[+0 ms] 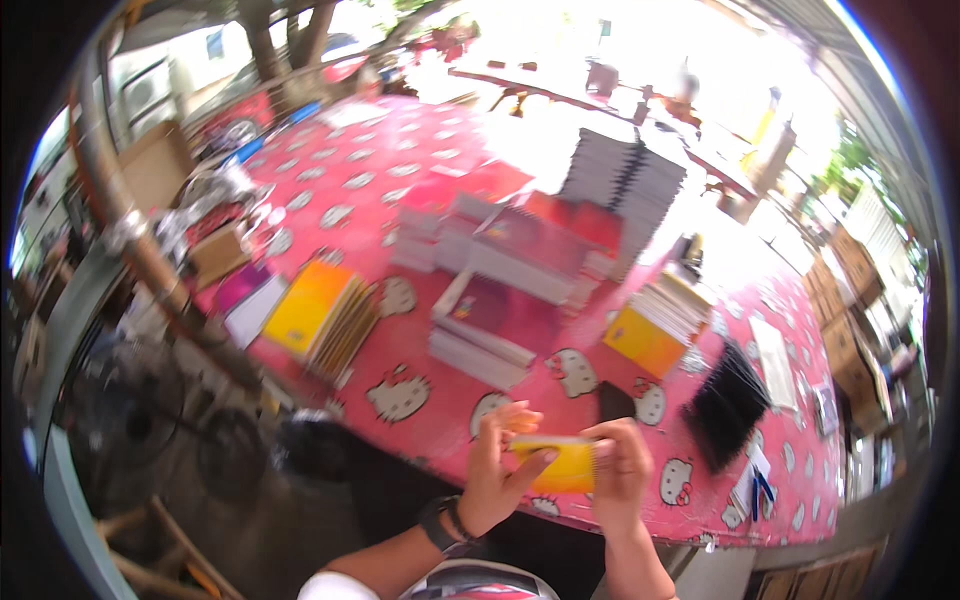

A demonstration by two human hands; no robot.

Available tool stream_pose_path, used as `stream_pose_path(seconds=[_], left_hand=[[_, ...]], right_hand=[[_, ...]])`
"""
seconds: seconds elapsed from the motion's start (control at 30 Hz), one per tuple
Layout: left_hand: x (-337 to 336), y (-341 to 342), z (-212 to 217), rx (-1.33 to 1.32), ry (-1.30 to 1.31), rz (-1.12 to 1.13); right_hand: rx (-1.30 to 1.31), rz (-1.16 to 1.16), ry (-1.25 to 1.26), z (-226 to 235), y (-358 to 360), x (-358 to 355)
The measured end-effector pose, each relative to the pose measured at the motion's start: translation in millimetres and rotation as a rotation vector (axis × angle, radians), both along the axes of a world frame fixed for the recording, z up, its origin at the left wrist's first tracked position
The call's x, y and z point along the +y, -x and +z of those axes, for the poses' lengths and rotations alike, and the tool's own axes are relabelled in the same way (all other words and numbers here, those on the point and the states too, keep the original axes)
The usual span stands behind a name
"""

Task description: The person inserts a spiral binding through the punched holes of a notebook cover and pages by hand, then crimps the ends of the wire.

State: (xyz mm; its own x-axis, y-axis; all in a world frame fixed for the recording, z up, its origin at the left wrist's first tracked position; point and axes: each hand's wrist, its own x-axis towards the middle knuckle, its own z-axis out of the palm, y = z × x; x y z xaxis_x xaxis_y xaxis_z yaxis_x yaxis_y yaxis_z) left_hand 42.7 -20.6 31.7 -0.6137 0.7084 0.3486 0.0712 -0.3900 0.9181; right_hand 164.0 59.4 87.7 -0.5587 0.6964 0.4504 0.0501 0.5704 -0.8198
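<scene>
A small yellow notebook [560, 467] is held up at the table's front edge, between my two hands. My left hand [492, 475] has its thumb laid on the notebook's left side, with the fingers curved up behind it. My right hand [622, 465] pinches the right edge, where a dark row like a spiral binding shows faintly. Just beyond my hands a dark flat piece [615, 402] lies on the pink tablecloth [450, 425]. To the right is a bundle of black binding coils [727, 408].
Yellow notebook stacks stand at left [318, 318] and right [655, 325]. Between them are stacks of pink-covered booklets [500, 320], with tall piles of spiral-bound books [625, 180] behind. Blue-handled pliers [762, 488] lie at the right front. A metal pole [165, 275] rises along the left.
</scene>
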Motion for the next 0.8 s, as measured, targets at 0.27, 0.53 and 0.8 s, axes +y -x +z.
stream_pose_path(seconds=[0.27, 0.53, 0.8], left_hand=[[-56, 112, 53, -0.012, -0.018, 0.485], [-63, 301, 49, 1.088, 1.056, 0.82], [-50, 273, 63, 0.891, 1.298, 0.39]], right_hand=[[0.026, 0.089, 0.049, -13, 4, 7], [-0.17, 0.043, 0.004, -21, -15, 23], [-0.634, -0.144, -0.345, -63, -26, 88]])
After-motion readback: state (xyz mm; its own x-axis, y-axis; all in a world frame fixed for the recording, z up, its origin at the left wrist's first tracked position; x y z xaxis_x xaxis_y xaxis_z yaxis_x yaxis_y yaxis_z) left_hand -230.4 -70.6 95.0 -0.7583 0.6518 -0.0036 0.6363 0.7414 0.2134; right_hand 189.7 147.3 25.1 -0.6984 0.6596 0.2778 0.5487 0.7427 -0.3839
